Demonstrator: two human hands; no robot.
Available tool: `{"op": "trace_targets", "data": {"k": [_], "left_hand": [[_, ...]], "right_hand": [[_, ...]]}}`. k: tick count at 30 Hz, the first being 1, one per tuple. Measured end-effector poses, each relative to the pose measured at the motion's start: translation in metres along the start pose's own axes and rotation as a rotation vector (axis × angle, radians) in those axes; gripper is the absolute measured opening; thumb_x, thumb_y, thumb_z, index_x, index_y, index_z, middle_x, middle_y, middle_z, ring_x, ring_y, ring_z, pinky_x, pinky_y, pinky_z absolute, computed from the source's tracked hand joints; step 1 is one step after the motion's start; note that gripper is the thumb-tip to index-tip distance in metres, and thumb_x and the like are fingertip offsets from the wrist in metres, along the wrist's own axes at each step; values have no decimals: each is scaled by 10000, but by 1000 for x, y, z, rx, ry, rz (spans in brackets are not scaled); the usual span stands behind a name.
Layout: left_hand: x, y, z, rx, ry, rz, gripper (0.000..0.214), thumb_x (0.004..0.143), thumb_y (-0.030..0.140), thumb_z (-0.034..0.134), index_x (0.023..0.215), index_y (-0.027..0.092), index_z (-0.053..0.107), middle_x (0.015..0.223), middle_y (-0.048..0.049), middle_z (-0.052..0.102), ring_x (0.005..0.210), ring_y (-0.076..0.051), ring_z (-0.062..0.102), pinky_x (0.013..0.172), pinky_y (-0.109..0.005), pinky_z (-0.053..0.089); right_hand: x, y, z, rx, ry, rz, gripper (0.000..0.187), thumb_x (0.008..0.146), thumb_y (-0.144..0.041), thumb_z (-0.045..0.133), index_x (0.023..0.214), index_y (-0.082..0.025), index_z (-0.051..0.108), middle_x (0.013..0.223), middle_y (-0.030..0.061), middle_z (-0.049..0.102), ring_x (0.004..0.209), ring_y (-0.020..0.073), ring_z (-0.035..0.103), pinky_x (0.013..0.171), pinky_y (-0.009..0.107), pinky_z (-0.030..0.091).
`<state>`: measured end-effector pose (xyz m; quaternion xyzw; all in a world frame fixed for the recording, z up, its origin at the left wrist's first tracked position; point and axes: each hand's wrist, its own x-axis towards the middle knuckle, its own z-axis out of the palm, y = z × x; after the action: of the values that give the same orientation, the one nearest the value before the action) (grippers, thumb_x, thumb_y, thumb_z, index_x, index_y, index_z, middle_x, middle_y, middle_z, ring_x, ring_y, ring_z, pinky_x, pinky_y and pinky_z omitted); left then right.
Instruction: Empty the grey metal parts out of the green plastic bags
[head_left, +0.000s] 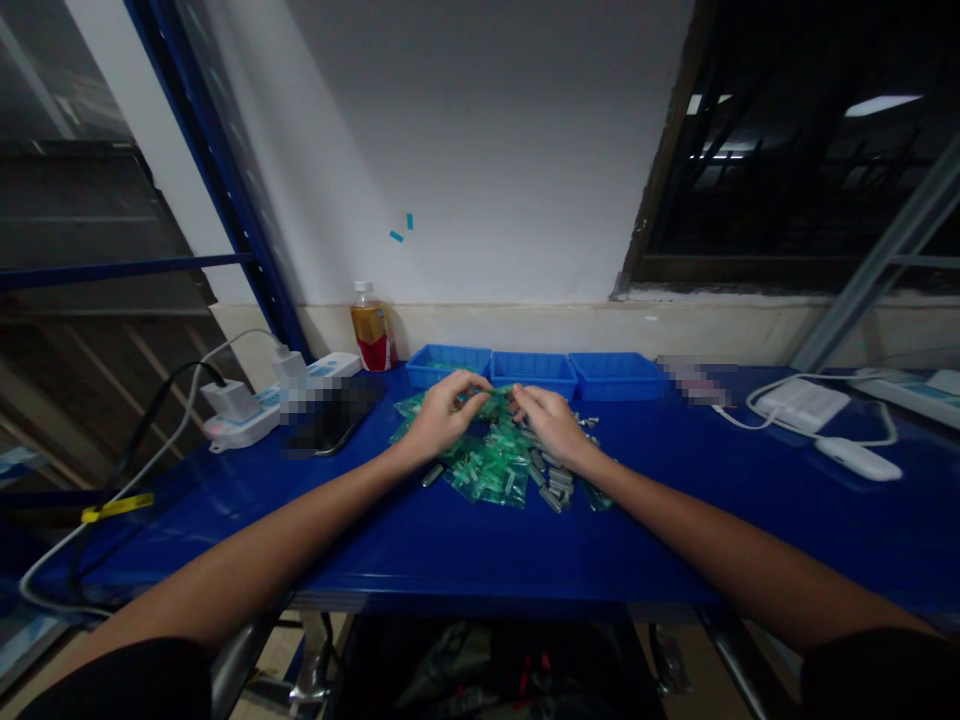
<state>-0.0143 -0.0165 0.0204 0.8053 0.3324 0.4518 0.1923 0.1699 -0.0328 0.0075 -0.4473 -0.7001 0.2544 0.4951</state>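
Note:
A heap of small green plastic bags [491, 465] lies in the middle of the blue table [450, 550], with several small grey metal parts [553, 485] scattered at its right side. My left hand [442, 410] rests on the heap's far left with its fingers curled round one green bag [484, 402]. My right hand [551, 418] is at the heap's far right, fingers bent and pinching the same bag from the other side. Both forearms reach in from the near edge.
Three blue trays [534, 368] stand in a row behind the heap by the wall. A drink bottle [373, 328] and a white power strip [251, 410] with plugs and cables sit at the left. White devices [802, 402] with a cord lie at the right.

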Motion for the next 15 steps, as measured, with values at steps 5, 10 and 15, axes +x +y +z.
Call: {"op": "trace_targets", "data": {"k": [5, 10, 15], "left_hand": [[-5, 5, 2, 214, -104, 265, 112, 850, 192, 526, 894, 194, 629, 995, -59, 542, 984, -172, 536, 884, -338, 441], [-2, 2, 3, 201, -65, 86, 195, 850, 335, 538, 893, 176, 642, 967, -62, 550, 970, -189, 534, 888, -352, 433], [2, -3, 2, -57, -62, -316, 557, 908, 539, 274, 792, 141, 645, 791, -68, 616, 767, -180, 568, 693, -294, 440]], "right_hand": [[3, 3, -2, 125, 21, 87, 461, 837, -570, 419, 593, -185, 495, 509, -28, 493, 493, 116, 461, 488, 235, 342], [1, 1, -1, 36, 45, -7, 385, 848, -459, 444, 558, -207, 421, 432, -55, 407, 419, 101, 384, 440, 232, 274], [-6, -2, 0, -109, -42, -116, 282, 861, -315, 442, 726, -179, 649, 555, -10, 580, 499, 127, 503, 520, 245, 382]]}}
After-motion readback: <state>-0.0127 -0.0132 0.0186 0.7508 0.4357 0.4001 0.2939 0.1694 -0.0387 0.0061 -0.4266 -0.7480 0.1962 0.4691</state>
